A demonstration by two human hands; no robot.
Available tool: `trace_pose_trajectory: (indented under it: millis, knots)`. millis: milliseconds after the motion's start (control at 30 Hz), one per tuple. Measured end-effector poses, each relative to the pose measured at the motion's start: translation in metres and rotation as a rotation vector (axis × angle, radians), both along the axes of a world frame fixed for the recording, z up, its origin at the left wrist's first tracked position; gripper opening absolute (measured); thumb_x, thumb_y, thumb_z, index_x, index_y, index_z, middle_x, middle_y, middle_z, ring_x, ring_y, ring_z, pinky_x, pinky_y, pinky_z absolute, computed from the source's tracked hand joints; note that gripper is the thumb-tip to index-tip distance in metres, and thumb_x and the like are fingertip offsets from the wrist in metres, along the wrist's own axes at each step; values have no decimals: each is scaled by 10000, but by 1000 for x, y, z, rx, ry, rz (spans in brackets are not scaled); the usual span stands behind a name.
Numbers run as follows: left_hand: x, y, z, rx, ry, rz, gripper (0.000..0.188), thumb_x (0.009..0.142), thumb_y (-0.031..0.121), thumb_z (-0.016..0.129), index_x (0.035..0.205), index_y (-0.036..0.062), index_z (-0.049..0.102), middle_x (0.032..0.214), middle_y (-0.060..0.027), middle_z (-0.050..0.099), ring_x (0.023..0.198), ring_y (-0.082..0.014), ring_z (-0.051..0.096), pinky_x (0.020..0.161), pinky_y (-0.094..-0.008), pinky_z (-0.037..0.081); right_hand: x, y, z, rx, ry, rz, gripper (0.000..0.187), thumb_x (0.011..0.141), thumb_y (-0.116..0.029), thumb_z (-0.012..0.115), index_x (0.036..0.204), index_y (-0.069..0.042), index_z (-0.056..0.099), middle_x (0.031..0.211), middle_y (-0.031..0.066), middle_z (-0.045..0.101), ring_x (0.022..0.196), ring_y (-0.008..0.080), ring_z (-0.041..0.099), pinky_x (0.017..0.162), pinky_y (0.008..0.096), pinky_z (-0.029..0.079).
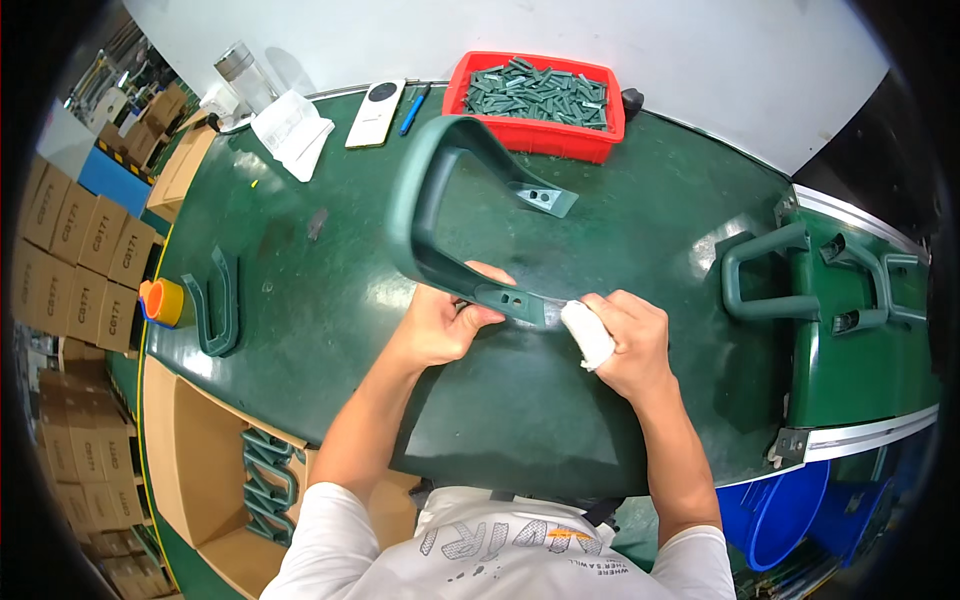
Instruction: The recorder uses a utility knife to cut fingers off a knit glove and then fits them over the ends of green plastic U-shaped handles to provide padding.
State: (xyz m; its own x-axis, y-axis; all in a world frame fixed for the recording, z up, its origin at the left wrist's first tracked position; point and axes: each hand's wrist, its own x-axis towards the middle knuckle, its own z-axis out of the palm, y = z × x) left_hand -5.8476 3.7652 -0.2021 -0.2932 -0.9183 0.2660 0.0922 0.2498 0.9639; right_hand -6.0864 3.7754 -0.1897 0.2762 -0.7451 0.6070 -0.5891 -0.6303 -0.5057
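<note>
A green U-shaped plastic armrest is held up over the table, its bend toward the far left. My left hand is closed round its lower arm, near the flat end with holes. At that end my right hand grips a white-wrapped tool. A thin, pale, blade-like part of this tool meets the armrest's tip; whether it cuts into the plastic, I cannot tell. The armrest's other end, also with holes, points right in the air.
A red bin of small green pieces stands at the back, near a phone and a blue pen. Further armrests lie left and right. Tape rolls sit at the left edge; an open carton holds several armrests.
</note>
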Motion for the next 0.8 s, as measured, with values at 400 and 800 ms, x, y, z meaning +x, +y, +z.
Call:
trace_pose_trajectory:
  millis: [400,800]
  knots:
    - [4,-7,-5,-32,368,-155,317,774,80,759,1018,19,567,956,-202,660,617,-99,561,518,-231,464,1,9,6,190,-252,214,142,691,-85,736,804,-12,691,643,73,594,531,178,556,486,283,423]
    - [3,-4,-4,-7,320,-155,311,764,84,768,1001,28,575,957,-196,662,620,-93,560,518,-227,466,4,8,4,185,-245,269,132,705,-67,725,795,18,680,608,80,589,502,160,535,485,272,408]
